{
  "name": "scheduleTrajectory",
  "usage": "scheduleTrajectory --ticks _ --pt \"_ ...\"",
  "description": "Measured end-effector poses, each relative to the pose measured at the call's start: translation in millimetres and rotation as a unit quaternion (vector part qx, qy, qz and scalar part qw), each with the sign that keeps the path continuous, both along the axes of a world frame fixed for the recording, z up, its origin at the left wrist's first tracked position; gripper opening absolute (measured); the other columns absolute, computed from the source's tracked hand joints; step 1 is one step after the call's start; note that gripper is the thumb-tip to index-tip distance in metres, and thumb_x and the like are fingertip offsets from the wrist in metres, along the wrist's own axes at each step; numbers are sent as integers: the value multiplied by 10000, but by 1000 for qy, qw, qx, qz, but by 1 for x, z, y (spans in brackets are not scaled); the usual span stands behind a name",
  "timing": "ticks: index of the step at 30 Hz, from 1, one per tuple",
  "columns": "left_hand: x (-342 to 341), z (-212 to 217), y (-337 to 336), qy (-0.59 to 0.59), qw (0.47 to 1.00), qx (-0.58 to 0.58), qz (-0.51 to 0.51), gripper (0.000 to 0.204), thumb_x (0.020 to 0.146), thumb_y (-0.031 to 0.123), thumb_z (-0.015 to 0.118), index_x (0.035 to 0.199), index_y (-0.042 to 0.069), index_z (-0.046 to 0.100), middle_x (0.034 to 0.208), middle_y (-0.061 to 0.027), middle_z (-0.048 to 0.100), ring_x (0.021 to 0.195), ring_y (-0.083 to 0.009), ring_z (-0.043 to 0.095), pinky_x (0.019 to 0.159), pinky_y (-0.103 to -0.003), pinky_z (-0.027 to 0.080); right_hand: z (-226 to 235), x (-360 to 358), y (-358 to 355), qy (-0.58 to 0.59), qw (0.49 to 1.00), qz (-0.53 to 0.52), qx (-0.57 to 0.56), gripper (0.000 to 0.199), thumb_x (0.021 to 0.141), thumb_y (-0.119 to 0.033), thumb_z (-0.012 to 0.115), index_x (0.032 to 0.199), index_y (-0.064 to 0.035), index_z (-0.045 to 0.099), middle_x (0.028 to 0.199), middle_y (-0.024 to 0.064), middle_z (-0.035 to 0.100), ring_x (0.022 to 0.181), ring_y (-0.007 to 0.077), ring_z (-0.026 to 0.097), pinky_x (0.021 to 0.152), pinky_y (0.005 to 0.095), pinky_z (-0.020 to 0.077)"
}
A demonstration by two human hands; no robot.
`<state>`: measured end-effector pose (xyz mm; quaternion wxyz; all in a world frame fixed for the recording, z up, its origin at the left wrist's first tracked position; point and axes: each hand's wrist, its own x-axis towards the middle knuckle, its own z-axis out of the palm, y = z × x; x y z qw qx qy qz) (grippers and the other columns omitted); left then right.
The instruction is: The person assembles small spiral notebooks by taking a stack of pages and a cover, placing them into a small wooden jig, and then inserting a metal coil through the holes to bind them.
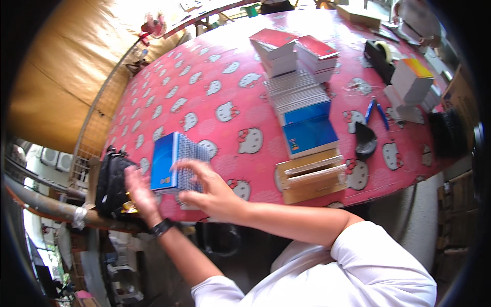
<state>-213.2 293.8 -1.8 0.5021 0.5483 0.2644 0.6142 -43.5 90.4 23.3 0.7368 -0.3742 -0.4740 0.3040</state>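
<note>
A stack of thin booklets with a blue cover (171,161) stands on edge near the left front of the pink patterned table (215,77). My left hand (138,192), with a black watch on the wrist, is held flat against the stack's left side. My right hand (209,189) reaches across with fingers spread and blurred, touching the stack's right side and top. Neither hand is closed around the stack.
A long row of blue-covered booklets (307,117) lies mid-table, with red-topped stacks (296,51) behind and a cardboard box (312,176) in front. A tape dispenser (378,56), blue pens (376,110), a black cup (365,140) and more stacks (411,79) sit right. A black bag (112,184) hangs left.
</note>
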Motion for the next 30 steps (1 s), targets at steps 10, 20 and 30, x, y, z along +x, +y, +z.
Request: scheduleTrajectory --ticks 10,20,30 --pt "152 25 -192 123 942 297 -97 163 873 82 576 1001 -9 621 1041 -130 633 993 -184 598 849 -320 480 107 9 -154 287 667 521 448 328 912 -323 575 763 -32 565 720 101 518 671 267 526 635 332 420" --pt "296 14 -206 408 689 454 -391 267 725 212 779 893 54 644 896 -62 607 850 -249 601 743 -355 514 38 103 -222 -162 741 579 300 188 867 -164 552 792 8 567 734 105 525 713 293 533 663 406 406" --pt "317 -1 -204 527 623 437 -377 453 607 293 842 933 89 603 962 -47 564 943 -250 575 789 -369 523 -96 238 -307 183 965 188 22 255 714 -152 671 900 20 644 957 202 659 881 296 606 810 398 444"
